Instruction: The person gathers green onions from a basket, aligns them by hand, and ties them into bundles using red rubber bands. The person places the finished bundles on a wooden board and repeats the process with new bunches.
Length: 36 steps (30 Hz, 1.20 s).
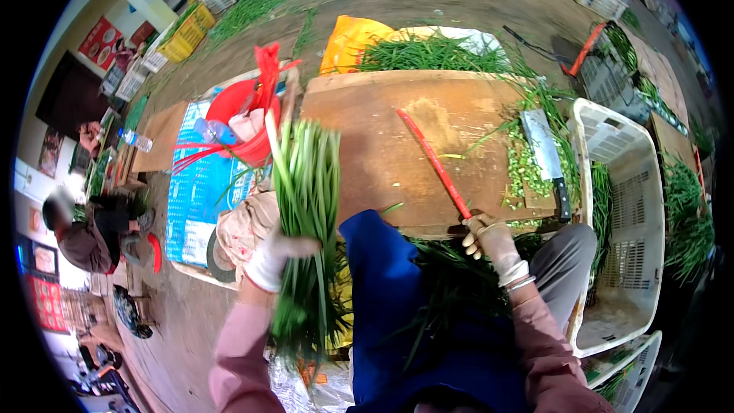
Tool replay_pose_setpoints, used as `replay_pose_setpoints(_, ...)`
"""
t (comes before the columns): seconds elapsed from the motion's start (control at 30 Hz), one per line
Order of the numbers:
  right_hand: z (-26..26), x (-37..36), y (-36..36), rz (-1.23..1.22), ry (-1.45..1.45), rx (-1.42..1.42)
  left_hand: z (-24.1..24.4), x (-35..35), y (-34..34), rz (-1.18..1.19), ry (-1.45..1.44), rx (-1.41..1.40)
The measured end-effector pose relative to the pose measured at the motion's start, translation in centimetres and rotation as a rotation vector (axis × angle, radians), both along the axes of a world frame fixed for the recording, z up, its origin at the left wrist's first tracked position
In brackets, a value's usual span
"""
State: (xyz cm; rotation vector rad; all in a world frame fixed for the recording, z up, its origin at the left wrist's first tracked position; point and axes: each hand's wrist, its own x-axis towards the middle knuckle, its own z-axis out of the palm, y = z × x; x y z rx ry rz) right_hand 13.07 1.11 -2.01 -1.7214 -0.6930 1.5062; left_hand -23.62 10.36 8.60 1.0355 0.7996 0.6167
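My left hand (pixel 281 255), in a white glove, grips a thick bunch of garlic chives (pixel 309 166). Their pale cut ends point away from me and the green leaves hang toward my lap, partly blurred. Between the gloved fingers of my right hand (pixel 494 241) is the near end of a red tie strip (pixel 433 158). The strip slants across a worn wooden board (pixel 373 143) and bears small writing. On the board's right side a cleaver (pixel 542 143) with a black handle lies over chopped green bits (pixel 519 175).
Left of the board stands a red bucket (pixel 243 149) with red strips and a plastic bottle. A white plastic crate (pixel 585 229) holding greens is close on my right. Loose chives (pixel 430 53) lie on sacks beyond the board. Another person (pixel 89 238) sits far left.
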Motion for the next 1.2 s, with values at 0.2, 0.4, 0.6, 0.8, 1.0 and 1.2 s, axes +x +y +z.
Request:
replay_pose_setpoints(0.2, 0.2, -1.7, 0.1, -0.166, 0.097, 0.047, 6.5, 13.6, 11.3, -0.314, 0.643, 1.010)
replay_pose_setpoints(0.4, -0.4, -2.1, 2.0, -0.207, 0.088, 0.040, -5.4, 22.4, 13.1, -0.424, 1.192, 1.113)
replay_pose_setpoints(0.6, -0.9, -1.5, 1.9, -0.262, 0.143, 0.065, -6.2, 23.7, 12.7, -0.460, 1.324, 1.092)
replay_pose_setpoints(0.8, -0.5, -1.7, 2.3, -0.255, 0.093, 0.052, -2.6, 25.8, 12.7, -0.602, 1.397, 1.036)
replay_pose_setpoints(1.0, -0.9, -2.0, 2.6, -0.239, 0.078, 0.055, -5.3, 25.5, 12.3, -0.585, 1.353, 1.120)
replay_pose_setpoints(1.2, -4.5, -2.8, 2.3, -0.239, -0.168, 0.175, -5.7, 25.0, 10.9, -0.356, 1.023, 1.187)
